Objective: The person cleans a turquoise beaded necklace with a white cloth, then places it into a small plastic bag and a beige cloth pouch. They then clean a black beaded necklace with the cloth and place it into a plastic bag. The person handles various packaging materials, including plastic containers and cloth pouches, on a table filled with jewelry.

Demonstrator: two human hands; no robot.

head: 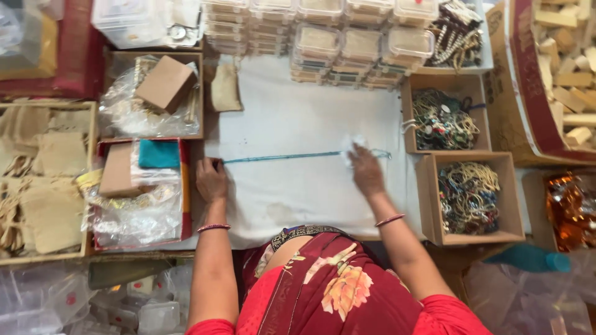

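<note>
Across mid-frame, on the white bench (298, 118), I hold a blue bead string (285, 157) stretched out flat.

My left hand (212, 180) pins its left end, fingers curled down on it; my right hand (366, 170) presses a small white wad (354, 144) onto the string near its right end, and whether that hand grips the string or only the wad I cannot tell. By my judgement the string is laid straight, with the right end not yet dealt with, its tip trailing just past my hand. Two boxes (472, 195) of beaded pieces sit at right, clear tubs (360, 43) along the top, jute pouches (46, 167) at far left. What the wad is stays blurred; my fingertips are hidden, and the lower frame is blocked by my red clothing.
</note>
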